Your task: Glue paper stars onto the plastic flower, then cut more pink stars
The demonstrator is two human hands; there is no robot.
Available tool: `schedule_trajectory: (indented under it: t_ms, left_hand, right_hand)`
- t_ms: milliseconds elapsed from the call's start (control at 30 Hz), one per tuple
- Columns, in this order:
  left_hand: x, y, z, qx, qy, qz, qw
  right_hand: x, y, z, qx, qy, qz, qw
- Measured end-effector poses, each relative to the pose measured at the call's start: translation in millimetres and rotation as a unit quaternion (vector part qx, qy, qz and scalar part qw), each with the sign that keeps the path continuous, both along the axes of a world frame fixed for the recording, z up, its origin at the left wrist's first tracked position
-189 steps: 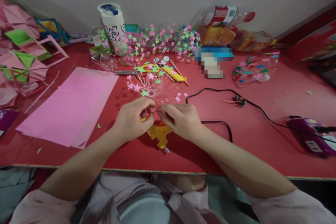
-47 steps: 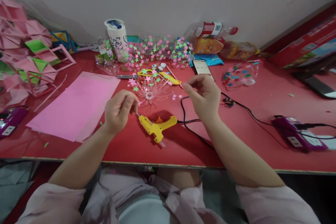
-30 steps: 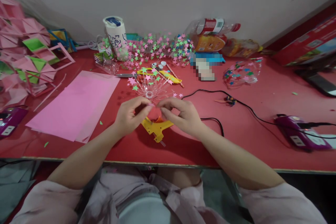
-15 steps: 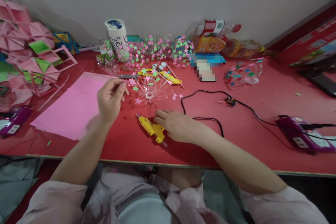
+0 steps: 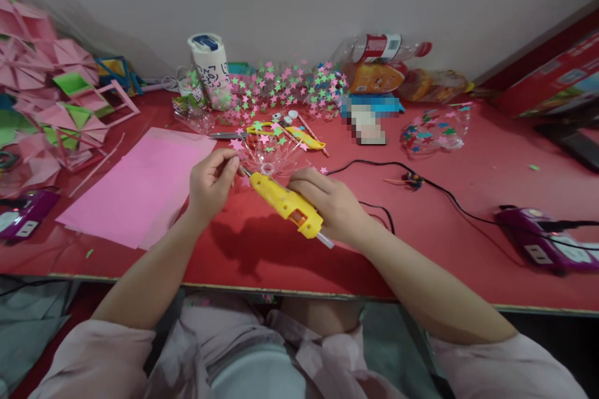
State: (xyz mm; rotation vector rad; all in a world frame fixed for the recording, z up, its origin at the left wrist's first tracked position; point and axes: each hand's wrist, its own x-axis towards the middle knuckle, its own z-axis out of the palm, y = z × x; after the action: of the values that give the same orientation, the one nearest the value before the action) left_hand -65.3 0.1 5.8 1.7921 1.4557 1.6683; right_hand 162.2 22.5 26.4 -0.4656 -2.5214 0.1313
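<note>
Gripping the yellow glue gun point(image 5: 286, 204), the right hand point(image 5: 330, 202) aims its tip at something small, unclear, pinched in the left hand point(image 5: 211, 182).

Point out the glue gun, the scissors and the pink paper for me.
glue gun point(image 5: 281, 198), head view, on its yellow barrel.
scissors point(image 5: 256, 129), head view, on the yellow handle.
pink paper point(image 5: 140, 187), head view, middle of the sheet.

Two bare forearms reach forward from pale pink sleeves. The left hand point(image 5: 211, 184) is raised, thumb and forefinger pinched together. The right hand point(image 5: 330, 204), just beside it, is curled in a closed grip, knuckles up, wrist bent inward.
</note>
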Motion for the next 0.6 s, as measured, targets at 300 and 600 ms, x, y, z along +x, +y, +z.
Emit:
schedule_trajectory:
  t_ms: [300, 600]
  left_hand:
    - [4.5, -1.5, -2.2, -0.01, 0.025, -0.018, 0.999]
    - [6.2, -4.1, -0.1, -0.002, 0.076, 0.001, 0.997]
  right_hand:
    - [-1.7, 0.7, -1.8, 0.072, 0.024, -0.06, 0.995]
    - [-1.3, -0.4, -0.3, 0.06, 0.023, -0.058, 0.996]
